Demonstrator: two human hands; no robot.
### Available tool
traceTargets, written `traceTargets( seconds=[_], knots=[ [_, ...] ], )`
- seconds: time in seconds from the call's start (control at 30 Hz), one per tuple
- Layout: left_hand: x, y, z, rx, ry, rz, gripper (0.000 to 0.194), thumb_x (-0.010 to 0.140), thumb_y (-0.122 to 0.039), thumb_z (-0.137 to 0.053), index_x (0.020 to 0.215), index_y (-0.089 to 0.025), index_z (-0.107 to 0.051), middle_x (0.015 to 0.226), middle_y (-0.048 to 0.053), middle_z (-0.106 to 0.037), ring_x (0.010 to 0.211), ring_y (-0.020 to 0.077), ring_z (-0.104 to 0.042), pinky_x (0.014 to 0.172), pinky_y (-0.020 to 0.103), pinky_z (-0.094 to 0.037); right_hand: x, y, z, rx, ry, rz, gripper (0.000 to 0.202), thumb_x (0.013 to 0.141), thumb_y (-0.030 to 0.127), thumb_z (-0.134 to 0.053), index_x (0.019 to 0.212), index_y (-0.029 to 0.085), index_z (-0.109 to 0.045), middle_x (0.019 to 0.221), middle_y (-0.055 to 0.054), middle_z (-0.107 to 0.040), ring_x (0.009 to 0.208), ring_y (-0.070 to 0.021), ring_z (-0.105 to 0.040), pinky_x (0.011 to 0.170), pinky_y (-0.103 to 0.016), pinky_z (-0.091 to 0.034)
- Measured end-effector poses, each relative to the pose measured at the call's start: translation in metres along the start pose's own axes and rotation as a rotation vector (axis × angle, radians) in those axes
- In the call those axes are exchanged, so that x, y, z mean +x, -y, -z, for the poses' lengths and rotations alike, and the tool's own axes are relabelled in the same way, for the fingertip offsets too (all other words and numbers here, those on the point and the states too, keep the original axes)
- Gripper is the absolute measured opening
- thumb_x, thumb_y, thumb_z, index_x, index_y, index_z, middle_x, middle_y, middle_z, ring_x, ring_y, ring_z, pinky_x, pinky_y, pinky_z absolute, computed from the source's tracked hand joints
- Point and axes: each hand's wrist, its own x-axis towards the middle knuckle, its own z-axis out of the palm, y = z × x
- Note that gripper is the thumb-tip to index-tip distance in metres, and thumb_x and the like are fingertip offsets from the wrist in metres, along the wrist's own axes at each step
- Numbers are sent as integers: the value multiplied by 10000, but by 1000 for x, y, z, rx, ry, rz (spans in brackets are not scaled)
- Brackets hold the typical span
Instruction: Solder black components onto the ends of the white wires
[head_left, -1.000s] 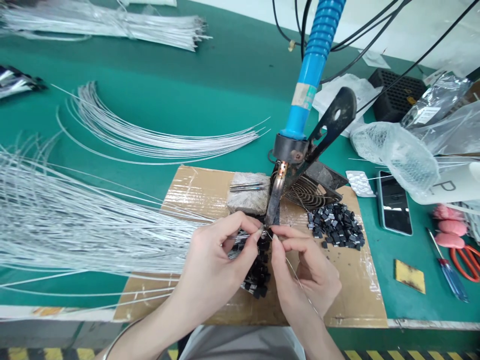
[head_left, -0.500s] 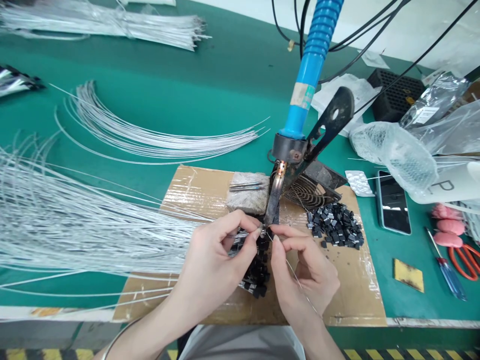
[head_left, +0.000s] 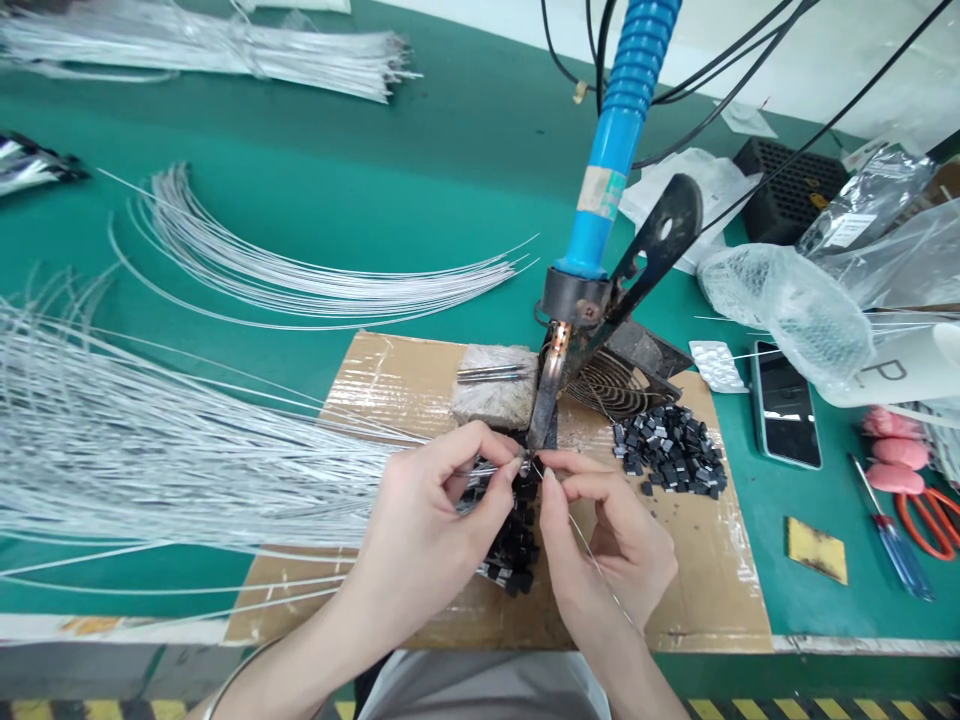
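My left hand (head_left: 431,515) is closed, thumb and forefinger pinching a thin wire end just below the iron's tip. My right hand (head_left: 611,550) pinches a strand of solder wire (head_left: 595,563), which trails down across the palm. A small dark part (head_left: 535,466) sits between the fingertips of both hands; which fingers bear it I cannot tell. Above them a soldering iron (head_left: 551,385) with a blue handle (head_left: 600,200) points down, its tip close to the fingertips. Black connectors with wires attached (head_left: 514,550) lie partly hidden under my left hand.
Long white wires (head_left: 225,450) spread over the left side. A cardboard sheet (head_left: 405,375) carries a grey pad (head_left: 495,395), a round fan grille (head_left: 615,385) and a pile of loose black connectors (head_left: 671,450). At right lie a phone (head_left: 786,405), yellow sponge (head_left: 817,550) and screwdriver (head_left: 896,545).
Hardly anything differs. Both hands keep their pinch at the iron's tip, and the whole view has shifted very slightly.
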Motion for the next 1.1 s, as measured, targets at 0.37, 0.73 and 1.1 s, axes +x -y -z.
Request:
traceTargets(
  seconds=[0.37, 0.73, 1.1],
  knots=[
    [1, -3, 0, -13, -8, -40, 180, 872, -248, -606, 730, -220, -713, 773, 39, -806, 673, 169, -705, 472, 216, -427, -1, -3, 0, 20, 6, 17, 183, 940, 74, -726, 865, 237, -691, 1019, -17, -847, 911, -146, -820, 865, -253, -664],
    [-3, 0, 1, -13, -8, -31, 176, 874, -257, -607, 738, -218, -713, 788, 39, -804, 728, 186, -732, 481, 218, -437, -2, -2, 0, 23, 4, 23, 181, 943, 67, -734, 878, 234, -703, 1026, -6, -846, 914, -122, -810, 883, -224, -649],
    [0, 2, 0, -4, -6, 26, 189, 858, -304, -602, 739, -215, -718, 809, 63, -817, 772, 224, -755, 495, 233, -461, -2, -4, 1, 33, 28, -7, 182, 950, 75, -712, 869, 236, -687, 1040, 4, -839, 930, -116, -807, 893, -214, -632]
  ],
)
